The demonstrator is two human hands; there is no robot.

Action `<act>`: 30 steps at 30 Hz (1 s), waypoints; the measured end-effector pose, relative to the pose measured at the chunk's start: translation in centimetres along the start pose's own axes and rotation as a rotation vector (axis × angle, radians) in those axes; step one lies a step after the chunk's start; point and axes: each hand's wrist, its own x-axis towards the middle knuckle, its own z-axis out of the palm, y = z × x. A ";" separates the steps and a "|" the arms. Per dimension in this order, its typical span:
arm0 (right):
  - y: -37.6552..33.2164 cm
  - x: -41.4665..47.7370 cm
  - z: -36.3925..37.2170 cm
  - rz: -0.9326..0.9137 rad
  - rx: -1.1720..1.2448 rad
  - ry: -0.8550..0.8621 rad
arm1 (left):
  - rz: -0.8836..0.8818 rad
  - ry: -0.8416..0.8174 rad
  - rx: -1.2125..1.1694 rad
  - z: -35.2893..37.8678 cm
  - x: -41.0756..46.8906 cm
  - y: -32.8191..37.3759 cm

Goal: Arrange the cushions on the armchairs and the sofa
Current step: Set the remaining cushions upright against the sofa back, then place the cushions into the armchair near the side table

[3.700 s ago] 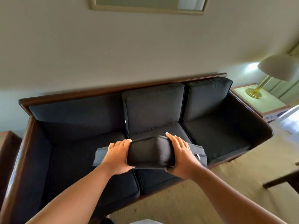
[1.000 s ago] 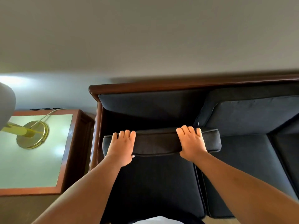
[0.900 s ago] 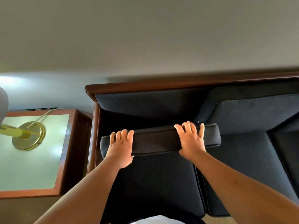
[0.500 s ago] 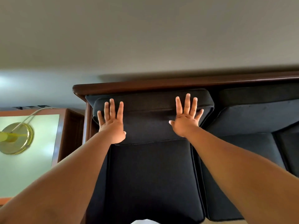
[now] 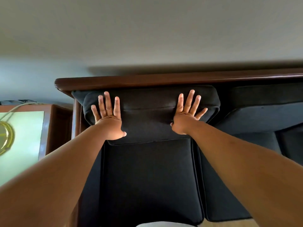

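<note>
A dark back cushion [image 5: 147, 115] stands upright against the back of the sofa [image 5: 164, 79] at its left end, above the left seat cushion [image 5: 147, 177]. My left hand [image 5: 109, 118] lies flat on the cushion's left part, fingers spread. My right hand [image 5: 186, 115] lies flat on its right part, fingers spread too. Neither hand grips anything. To the right, the middle back cushion [image 5: 262, 115] stands in place, with its seat cushion [image 5: 219, 194] partly behind my right arm.
A wooden side table [image 5: 24, 145] with a pale green top stands left of the sofa and carries a brass lamp base [image 5: 5, 138]. The sofa's wooden top rail runs just below the plain wall [image 5: 147, 30].
I carried the cushion to the sofa's left end, stood it against the back and let go of its edge. Both hands now press flat on its face, and the view has come closer.
</note>
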 end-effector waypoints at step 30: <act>9.9 -26.2 1.6 -0.728 0.217 0.198 | 0.356 0.374 -0.610 5.6 -28.8 -2.5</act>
